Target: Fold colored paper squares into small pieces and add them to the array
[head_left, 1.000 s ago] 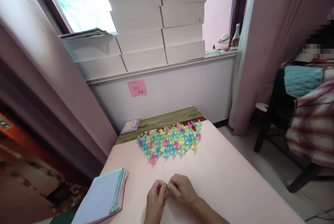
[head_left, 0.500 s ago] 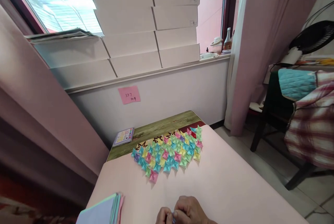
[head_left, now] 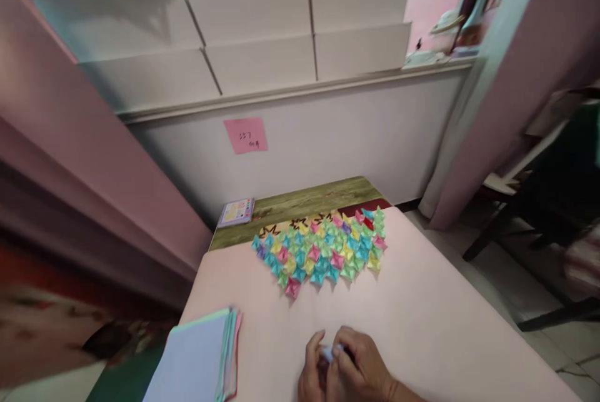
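My left hand (head_left: 313, 372) and my right hand (head_left: 363, 369) are pressed together at the near edge of the pink table sheet (head_left: 422, 321). Between their fingertips sits a small pale-blue folded paper piece (head_left: 329, 352), pinched by both hands. Farther back on the sheet lies a patch of several small folded paper shapes (head_left: 321, 252) in pink, blue, green and yellow, laid side by side. A stack of coloured paper sheets (head_left: 197, 361) lies to the left of my hands.
A small colourful card pack (head_left: 235, 212) lies on the wooden tabletop (head_left: 304, 202) by the wall. A pink sticky note (head_left: 245, 135) hangs on the wall under stacked white boxes (head_left: 262, 33). Curtains hang left and right; a chair (head_left: 539, 202) stands at the right.
The view has swung down and a little right, with motion blur. My hands stay together on the small paper piece and show more fully than half a second ago.
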Demonstrator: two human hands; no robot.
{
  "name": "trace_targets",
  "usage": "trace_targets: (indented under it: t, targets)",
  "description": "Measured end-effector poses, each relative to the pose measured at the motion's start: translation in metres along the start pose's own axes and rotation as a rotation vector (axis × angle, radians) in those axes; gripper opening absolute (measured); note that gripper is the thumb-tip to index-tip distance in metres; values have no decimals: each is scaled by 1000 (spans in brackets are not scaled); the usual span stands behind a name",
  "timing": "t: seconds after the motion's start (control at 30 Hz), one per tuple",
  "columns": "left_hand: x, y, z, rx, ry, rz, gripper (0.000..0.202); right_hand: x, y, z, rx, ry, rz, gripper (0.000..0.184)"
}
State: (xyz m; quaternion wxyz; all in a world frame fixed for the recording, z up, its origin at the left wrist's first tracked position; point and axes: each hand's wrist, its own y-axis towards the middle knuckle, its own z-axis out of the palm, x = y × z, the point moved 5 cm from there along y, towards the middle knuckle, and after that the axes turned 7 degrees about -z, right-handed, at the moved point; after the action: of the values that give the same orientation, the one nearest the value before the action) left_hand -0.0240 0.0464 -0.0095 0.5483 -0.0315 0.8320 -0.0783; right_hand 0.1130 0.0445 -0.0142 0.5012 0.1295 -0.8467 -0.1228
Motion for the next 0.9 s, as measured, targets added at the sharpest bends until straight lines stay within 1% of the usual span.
trace_targets:
  t: [0.07, 0.13, 0.23, 0.33, 0.4, 0.47, 0.57, 0.63, 0.7, 0.83, 0.9]
  targets:
    - [-6, -7, 0, 57, -15, 62, 51, 3, -3, -4, 29, 16, 34, 30]
    - [-8, -11, 3, 114, -19, 95, 49, 3, -5, -8, 43, 18, 64, 32]
    - [-6, -12, 7, 138, 15, 135, 44, 1, -6, -10, 46, 15, 62, 37]
    - [-3, -12, 10, 126, 30, 150, 33, -2, -9, -13, 39, 23, 56, 42]
    - [-3, -12, 11, 120, -2, 139, 30, -5, -11, -16, -1, 59, 101, 42]
    - [-3, -12, 12, 107, -53, 122, 33, -10, -14, -19, -67, 132, 199, 38]
    - [-1, -12, 9, 26, -128, 105, 39, -13, -18, -25, -193, 191, 273, 50]
    - [2, -12, 7, -30, -169, 93, 40, -15, -20, -27, -254, 215, 298, 52]
    - [5, -12, 5, -71, -197, 88, 40, -15, -21, -29, -291, 225, 308, 50]
    - [9, -12, 6, -77, -227, 89, 37, -19, -23, -33, -364, 229, 315, 43]
    - [9, -11, 6, -76, -219, 93, 32, -21, -24, -35, -397, 253, 313, 42]
